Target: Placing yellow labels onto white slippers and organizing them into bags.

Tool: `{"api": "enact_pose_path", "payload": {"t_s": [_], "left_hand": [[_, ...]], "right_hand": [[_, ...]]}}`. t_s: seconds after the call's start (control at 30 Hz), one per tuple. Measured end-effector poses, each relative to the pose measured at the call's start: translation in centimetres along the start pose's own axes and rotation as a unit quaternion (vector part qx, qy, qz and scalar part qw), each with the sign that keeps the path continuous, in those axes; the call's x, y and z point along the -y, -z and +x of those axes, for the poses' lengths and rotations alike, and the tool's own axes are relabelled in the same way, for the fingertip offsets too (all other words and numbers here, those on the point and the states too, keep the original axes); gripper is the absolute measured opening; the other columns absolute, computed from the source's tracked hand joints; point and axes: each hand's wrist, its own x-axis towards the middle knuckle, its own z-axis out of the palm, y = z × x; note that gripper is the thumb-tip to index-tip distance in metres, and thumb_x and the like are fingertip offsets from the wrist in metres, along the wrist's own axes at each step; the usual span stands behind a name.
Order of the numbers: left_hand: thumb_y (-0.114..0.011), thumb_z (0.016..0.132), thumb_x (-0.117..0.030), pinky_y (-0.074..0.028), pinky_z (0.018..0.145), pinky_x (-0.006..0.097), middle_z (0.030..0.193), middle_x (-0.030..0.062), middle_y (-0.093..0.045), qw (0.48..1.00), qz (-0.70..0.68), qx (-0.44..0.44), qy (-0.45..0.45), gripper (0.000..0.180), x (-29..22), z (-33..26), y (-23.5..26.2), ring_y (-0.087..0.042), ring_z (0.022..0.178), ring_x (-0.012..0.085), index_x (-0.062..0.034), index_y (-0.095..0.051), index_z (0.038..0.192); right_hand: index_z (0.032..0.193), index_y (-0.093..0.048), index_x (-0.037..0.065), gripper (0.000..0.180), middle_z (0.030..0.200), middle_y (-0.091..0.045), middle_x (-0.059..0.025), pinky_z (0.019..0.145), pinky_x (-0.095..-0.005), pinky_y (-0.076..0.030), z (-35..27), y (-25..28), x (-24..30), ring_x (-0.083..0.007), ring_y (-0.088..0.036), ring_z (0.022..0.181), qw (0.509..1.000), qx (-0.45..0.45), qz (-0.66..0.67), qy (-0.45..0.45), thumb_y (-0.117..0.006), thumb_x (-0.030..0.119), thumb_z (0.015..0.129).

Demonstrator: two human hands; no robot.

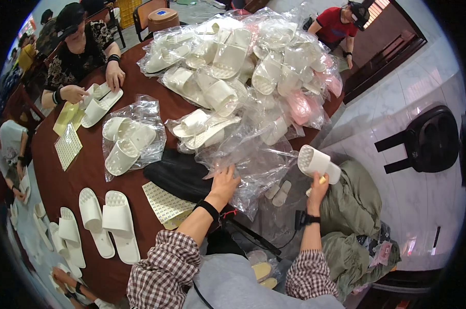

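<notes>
My right hand [317,194] is closed round a white slide slipper [315,160], held up off the table's right edge. Something small and pale yellow shows at its fingertips, perhaps a finger cover. My left hand [224,184] has its fingers bent on a clear plastic bag [259,170], which hangs loosely over the table's edge; part of the grip is hidden. Beside that hand lie a black cloth [176,172] and a sheet of small stickers [166,201]. To the left, a pair of white slippers [121,219] lies bare on the table.
A large heap of bagged white slippers [233,51], with some pink ones, covers the far side of the brown round table [156,95]. Across it, a person [78,56] handles slippers. Another person [341,26] stands far right. A green-grey cloth heap [349,206] lies at my right.
</notes>
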Motion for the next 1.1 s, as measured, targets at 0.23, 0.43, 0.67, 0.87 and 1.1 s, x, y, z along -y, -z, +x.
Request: {"api": "enact_pose_path", "payload": {"t_s": [0.23,0.43,0.67,0.87,1.1], "left_hand": [[-0.066,0.082,-0.018,-0.03,0.114,0.054,0.144,0.0195,-0.045,0.999,0.046,-0.008,-0.009,0.032,-0.9,0.2,1.0,-0.044,0.134,0.0343,-0.0218,-0.073,0.113],[-0.058,0.089,-0.027,-0.013,0.121,0.058,0.147,0.0169,-0.048,0.994,0.091,-0.059,0.01,0.027,-0.6,0.2,-0.5,-0.037,0.141,0.0357,-0.0233,-0.076,0.108],[-0.06,0.086,-0.028,-0.015,0.12,0.057,0.148,0.0179,-0.047,0.997,-0.006,-0.071,-0.003,0.028,0.2,0.7,-2.5,-0.039,0.139,0.0312,-0.0137,-0.078,0.101],[-0.061,0.081,-0.018,-0.032,0.114,0.044,0.133,0.0158,-0.058,0.979,-0.052,-0.171,-0.095,0.028,0.7,-1.1,0.3,-0.048,0.13,0.0311,-0.0073,-0.073,0.105],[-0.067,0.079,-0.012,-0.028,0.117,0.052,0.138,0.0176,-0.05,0.955,-0.153,-0.226,-0.117,0.03,1.7,-11.1,4.5,-0.036,0.14,0.0373,-0.0059,-0.065,0.108]], "right_hand": [[0.111,-0.056,-0.001,0.02,0.089,-0.053,0.0018,0.069,-0.0228,-0.04,-6.6,-5.4,7.7,-0.0069,-0.047,0.079,0.967,0.239,-0.049,0.068,-0.064,0.009,0.095],[0.111,-0.052,0.003,0.014,0.089,-0.047,0.0029,0.067,-0.0229,-0.037,-10.4,-6.8,13.4,-0.007,-0.044,0.078,0.987,0.038,0.085,0.134,-0.053,0.013,0.101],[0.105,-0.052,0.008,0.014,0.08,-0.044,0.0064,0.057,-0.0235,-0.031,-13.5,-8.5,10.9,-0.0043,-0.038,0.066,0.941,0.176,-0.05,0.283,-0.054,0.02,0.1],[0.112,-0.052,-0.002,0.028,0.098,-0.054,-0.0097,0.082,-0.0368,-0.045,-5.1,-10.0,-4.2,-0.0234,-0.053,0.091,0.946,0.261,-0.185,0.046,-0.056,0.023,0.099],[0.116,-0.058,-0.007,0.03,0.111,-0.062,-0.0221,0.093,-0.0384,-0.047,0.4,-10.2,-9.8,-0.0353,-0.058,0.103,0.848,0.233,-0.361,0.31,-0.052,0.015,0.096]]}}
